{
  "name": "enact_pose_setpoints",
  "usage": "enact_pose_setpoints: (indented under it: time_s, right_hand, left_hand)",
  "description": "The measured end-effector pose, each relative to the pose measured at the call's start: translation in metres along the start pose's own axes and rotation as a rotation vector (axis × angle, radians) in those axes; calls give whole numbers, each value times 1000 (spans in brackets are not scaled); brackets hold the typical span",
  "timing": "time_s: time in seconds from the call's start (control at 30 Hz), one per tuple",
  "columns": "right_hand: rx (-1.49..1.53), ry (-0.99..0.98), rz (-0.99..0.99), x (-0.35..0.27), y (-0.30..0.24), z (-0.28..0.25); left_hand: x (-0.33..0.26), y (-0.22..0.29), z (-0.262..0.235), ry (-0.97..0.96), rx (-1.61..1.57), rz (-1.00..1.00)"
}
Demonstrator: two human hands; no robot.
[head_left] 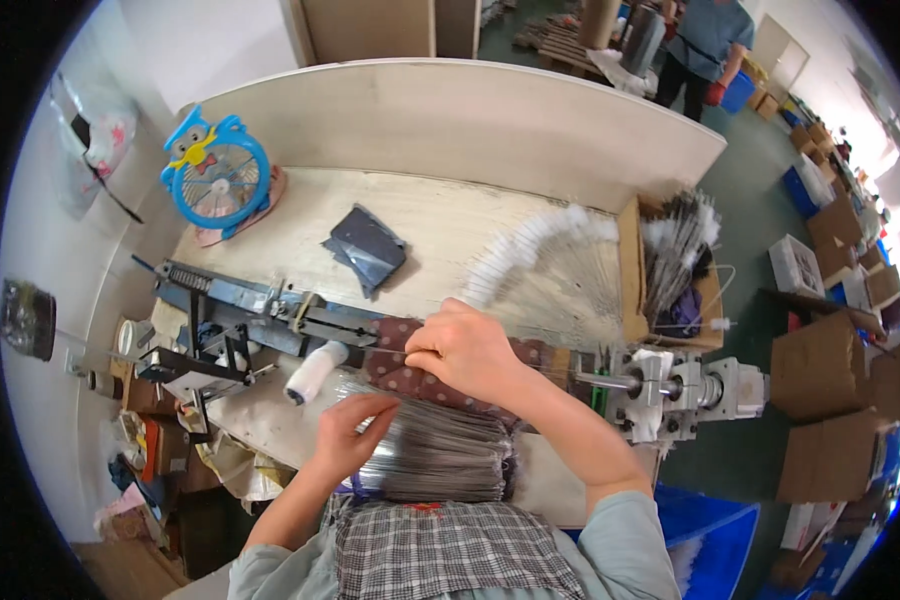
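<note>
My right hand (pixel 460 345) is closed in a pinch above a brown polka-dot cloth (pixel 395 372). A thin metal wire (pixel 388 351) seems to stick out from its fingertips toward the left. My left hand (pixel 355 432) is lower and nearer me, thumb and fingers drawn together; what they hold, if anything, is too small to make out. Just beside it lies a thick bundle of thin metal wires (pixel 445 460) in front of my checked apron. A white spool (pixel 316 372) lies left of the cloth, next to a long metal bench fixture (pixel 270 310).
Wires with white fluffy ends (pixel 530 250) lie fanned out behind my hands. At right stand a cardboard box (pixel 632 275) of similar wires and a metal spindle machine (pixel 675 388). A dark plastic packet (pixel 367 250), a blue fan (pixel 220 185) and a blue bin (pixel 715 535) surround me; another person (pixel 710 45) stands beyond the partition.
</note>
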State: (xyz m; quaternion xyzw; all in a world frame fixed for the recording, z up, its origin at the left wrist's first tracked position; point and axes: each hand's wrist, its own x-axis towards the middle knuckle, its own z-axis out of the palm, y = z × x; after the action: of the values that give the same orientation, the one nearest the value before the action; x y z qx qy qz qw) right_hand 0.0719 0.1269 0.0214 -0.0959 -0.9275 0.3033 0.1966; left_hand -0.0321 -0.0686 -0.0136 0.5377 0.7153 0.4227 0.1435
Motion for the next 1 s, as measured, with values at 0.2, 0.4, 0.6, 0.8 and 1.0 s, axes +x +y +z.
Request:
enact_pose_setpoints:
  time_s: [0.2, 0.4, 0.6, 0.8, 1.0]
  right_hand:
    - [-207, 40, 39, 26, -20, 32]
    - [-271, -20, 110, 30, -29, 32]
    - [-298, -47, 100, 32, -30, 28]
    - [-245, 288, -76, 2, -31, 4]
    - [-146, 98, -77, -51, -11, 24]
  left_hand:
    - [-14, -22, -24, 228, -741, -583]
    - [25, 6, -21, 189, -1368, -798]
    - [33, -17, -8, -76, 0, -656]
    - [23, -33, 25, 58, -669, -640]
    - [26, -28, 43, 80, -745, -509]
